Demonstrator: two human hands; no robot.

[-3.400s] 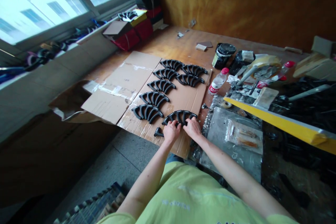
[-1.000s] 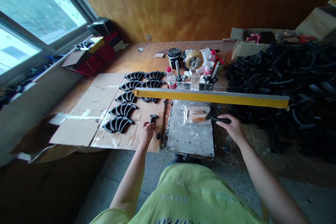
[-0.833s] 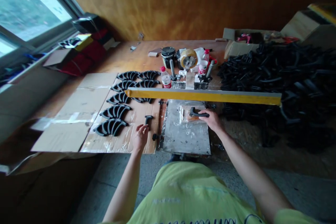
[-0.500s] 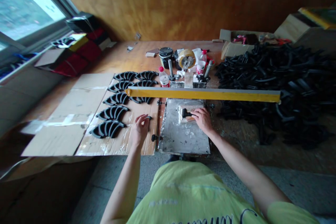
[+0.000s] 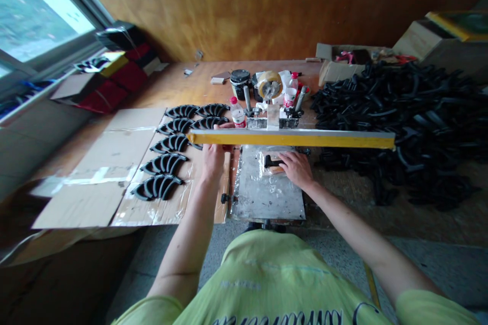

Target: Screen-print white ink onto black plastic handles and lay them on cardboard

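Here, two bare hands work at a cluttered wooden desk. The right hand lies over the end of a black part, its fingers bent and slightly parted, with the tips touching the part; whether the thumb closes on it from below cannot be told. The black part lies on its side on a small plastic-wrapped pad, itself on a grey metal plate – the wider end of the part points left, away from the hand.

The left hand reaches forward across the cardboard, passing beneath the left end of a yellow bar. The bar hides the middle of this hand; some fingers show beyond its far edge, near a clear bottle with a red cap. Whether they are open or hold anything cannot be told.

To the left of the plate, fan-shaped black pieces lie in two columns on the cardboard, those of the right column partly covered by the bar and the left hand. Behind the bar stand a black tub, a roll of tape and a second bottle. A large heap of black parts spreads to the right – an open carton sits behind it.
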